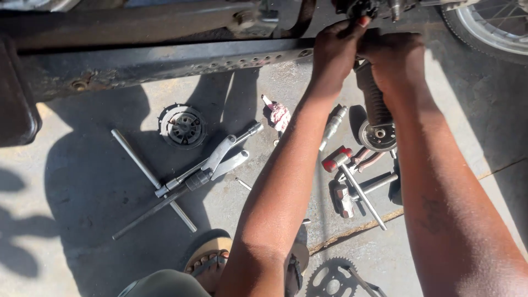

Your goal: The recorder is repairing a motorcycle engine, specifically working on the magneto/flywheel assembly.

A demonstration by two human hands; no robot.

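We look down over our own two bare arms reaching up to the underside of a motorcycle, where the left hand [336,52] pinches a small dark fitting [360,8] at the machine's lower frame, its fingers bent and closed on that part, one red-painted nail showing at the tip; the right hand [397,63] sits just beside it, touching it at the knuckles, clenched around the top of a black ribbed rubber-covered cylinder [374,102] whose long axis runs nearly straight down toward us and ends in a round grey metal cap [378,136]. The fitting lies above and slightly ahead of both hands, with the left hand the nearer one. Both forearms rise side by side, elbows low, wrists bent toward the frame. A long dark perforated exhaust pipe [165,63] crosses the view to the left of the hands. On the sunlit concrete floor [82,181] below lie a silver cross-shaped wheel wrench [151,179], a round black toothed disc [182,126], a red-handled steel hammer [352,179] and a grey toothed chain sprocket [330,280], all well apart from the fingers, and a sandalled foot [212,261] shows near the bottom edge
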